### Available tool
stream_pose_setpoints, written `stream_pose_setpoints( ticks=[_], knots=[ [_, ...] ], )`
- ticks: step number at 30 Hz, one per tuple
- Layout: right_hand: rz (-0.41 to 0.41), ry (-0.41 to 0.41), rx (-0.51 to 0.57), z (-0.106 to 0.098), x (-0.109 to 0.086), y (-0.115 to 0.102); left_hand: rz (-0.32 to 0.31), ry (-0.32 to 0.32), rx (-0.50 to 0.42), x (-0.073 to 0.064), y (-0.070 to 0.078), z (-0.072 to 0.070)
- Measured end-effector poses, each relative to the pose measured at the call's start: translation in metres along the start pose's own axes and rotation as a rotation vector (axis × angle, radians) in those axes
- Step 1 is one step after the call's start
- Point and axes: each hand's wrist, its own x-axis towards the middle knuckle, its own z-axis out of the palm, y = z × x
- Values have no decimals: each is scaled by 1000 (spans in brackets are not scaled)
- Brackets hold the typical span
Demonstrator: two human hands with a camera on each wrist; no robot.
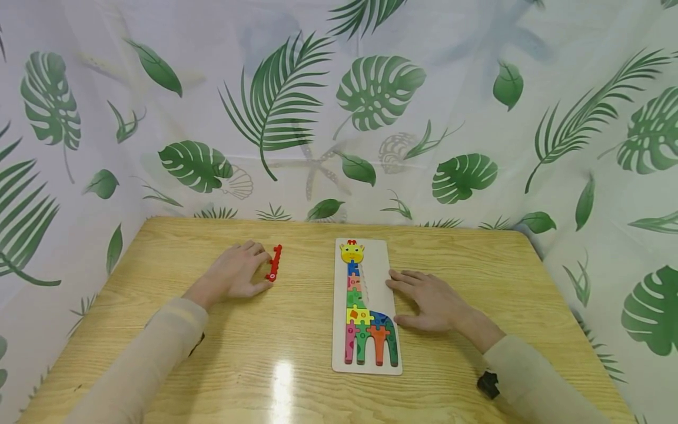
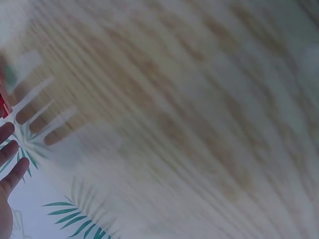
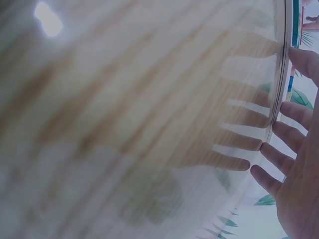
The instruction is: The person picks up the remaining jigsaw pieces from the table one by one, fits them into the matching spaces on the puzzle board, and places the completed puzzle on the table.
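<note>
At the left, a slim red puzzle piece (image 1: 275,264) with a scalloped edge and a small round mark lies at the fingertips of my left hand (image 1: 236,272). The thumb and forefinger are spread apart, their tips right at the piece. Only a bit of the red piece (image 2: 5,107) shows in the left wrist view, above several outstretched fingertips. My right hand (image 1: 430,299) touches the right edge of a giraffe puzzle board (image 1: 378,265) with loosely spread fingers. Colourful numbered pieces make up the giraffe (image 1: 360,315), and a bare scalloped recess runs beside its neck.
All of this rests on a glossy wooden table (image 1: 228,365), which mirrors the hands in both wrist views. Behind and beside it hangs a white cloth (image 1: 312,112) printed with green leaves. A dark band (image 1: 488,384) sits at the right sleeve.
</note>
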Motion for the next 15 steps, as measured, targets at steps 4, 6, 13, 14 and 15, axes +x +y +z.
stream_pose_setpoints(
  ticks=[4, 6, 13, 14, 15],
  knots=[
    [0, -1, -2, 1, 0, 1, 3, 13, 8, -1, 1, 2],
    [-2, 1, -5, 2, 0, 1, 7, 21, 14, -1, 1, 3],
    [-3, 11, -12, 3, 0, 1, 19, 46, 17, -2, 4, 5],
    [-1, 10, -13, 2, 0, 1, 20, 49, 19, -2, 5, 5],
    [0, 9, -12, 2, 0, 1, 21, 51, 19, -2, 5, 5]
  ],
)
